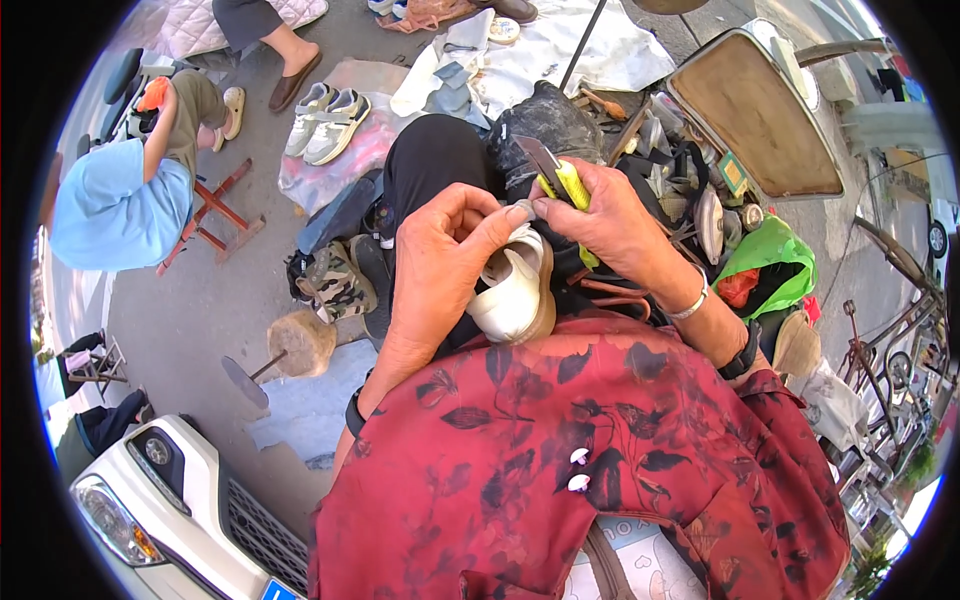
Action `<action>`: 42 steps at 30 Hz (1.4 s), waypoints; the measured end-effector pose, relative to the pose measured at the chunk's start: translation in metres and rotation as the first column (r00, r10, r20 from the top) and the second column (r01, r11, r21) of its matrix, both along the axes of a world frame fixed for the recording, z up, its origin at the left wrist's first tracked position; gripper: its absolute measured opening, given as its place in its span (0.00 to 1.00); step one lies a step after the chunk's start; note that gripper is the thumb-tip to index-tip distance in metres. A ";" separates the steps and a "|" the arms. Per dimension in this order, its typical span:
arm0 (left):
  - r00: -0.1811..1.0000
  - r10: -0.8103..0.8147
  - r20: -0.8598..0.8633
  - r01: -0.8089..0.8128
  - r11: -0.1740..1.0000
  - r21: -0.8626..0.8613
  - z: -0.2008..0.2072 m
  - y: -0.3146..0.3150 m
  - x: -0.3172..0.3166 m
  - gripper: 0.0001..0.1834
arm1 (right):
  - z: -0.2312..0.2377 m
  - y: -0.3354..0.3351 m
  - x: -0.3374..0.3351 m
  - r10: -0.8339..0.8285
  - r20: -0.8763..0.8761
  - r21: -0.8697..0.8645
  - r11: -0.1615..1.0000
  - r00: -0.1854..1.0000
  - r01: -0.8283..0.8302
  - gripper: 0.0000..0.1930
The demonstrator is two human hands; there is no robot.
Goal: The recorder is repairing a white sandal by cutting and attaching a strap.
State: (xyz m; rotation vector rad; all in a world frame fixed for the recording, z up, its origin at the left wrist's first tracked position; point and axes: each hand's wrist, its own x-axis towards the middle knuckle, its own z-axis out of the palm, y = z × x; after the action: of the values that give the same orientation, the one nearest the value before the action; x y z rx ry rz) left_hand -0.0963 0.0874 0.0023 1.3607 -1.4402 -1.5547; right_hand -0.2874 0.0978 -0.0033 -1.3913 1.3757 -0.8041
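A white shoe (pixel 512 302) rests on my lap, toe toward me, between my wrists. Just above it, my left hand (pixel 450 245) is closed in a pinch on a small pale piece (pixel 525 208), too small to name. My right hand (pixel 612 222) is closed around a yellow-green utility knife (pixel 571 183) with its dark blade out, pointing up and to the left, away from me. Its fingertips also meet the pale piece, close to those of my left hand. Part of the shoe's opening is hidden by my left fingers.
Left lie grey-white sneakers (pixel 330 125) on a plastic bag and a camouflage shoe (pixel 340 280). A metal shoe stand (pixel 290 350) is nearby. Right are piled tools, a green bag (pixel 775 265) and a folding seat (pixel 757 115). A person in light blue (pixel 120 205) sits far left; a white car (pixel 190 510) stands lower left.
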 end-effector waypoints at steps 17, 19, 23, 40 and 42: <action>0.916 0.248 -0.314 -0.086 0.889 0.450 -0.023 -0.007 0.008 0.06 | -0.015 0.043 -0.008 -0.274 0.561 0.414 0.910 0.781 0.022 0.15; 0.906 0.254 -0.338 -0.079 0.888 0.454 -0.022 -0.010 0.009 0.06 | -0.012 0.059 -0.012 -0.267 0.552 0.409 0.912 0.790 0.023 0.17; 0.901 0.272 -0.338 -0.083 0.873 0.480 -0.017 -0.011 0.005 0.06 | -0.009 0.073 -0.014 -0.159 0.465 0.387 0.921 0.871 -0.038 0.22; 0.892 0.306 -0.332 -0.099 0.850 0.517 -0.011 0.004 -0.007 0.07 | 0.017 0.077 -0.035 -0.102 0.502 0.364 0.926 0.859 -0.103 0.29; 0.892 0.305 -0.332 -0.102 0.854 0.510 -0.012 0.005 -0.008 0.07 | 0.010 0.078 -0.033 -0.112 0.560 0.343 0.933 0.821 -0.107 0.31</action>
State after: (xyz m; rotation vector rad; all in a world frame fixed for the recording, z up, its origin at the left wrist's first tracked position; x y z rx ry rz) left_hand -0.1039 0.0928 -0.0093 1.2985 -0.6472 -1.9807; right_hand -0.3204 0.1760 0.0070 -0.7631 0.9784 -0.8328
